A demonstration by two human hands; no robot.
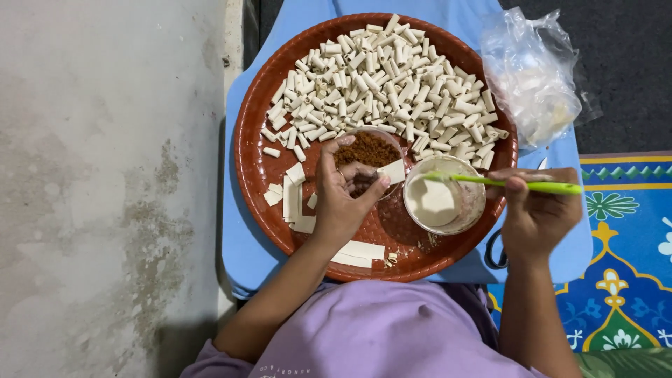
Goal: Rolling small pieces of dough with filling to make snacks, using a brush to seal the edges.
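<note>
Wrapper strip, small and pale, pinched in left hand at frame centre, fingers curled narrow around it, over the brown tray. Right hand, centre right, grips a green brush; long axis runs left-right, tip over the white paste bowl. Strip lies just left of brush tip. Brown filling bowl just above left hand. Rolled pieces heaped upper centre.

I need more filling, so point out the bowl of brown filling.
In the head view, the bowl of brown filling sits near the middle of the red tray, just behind the left hand and left of the bowl of white paste.
</note>
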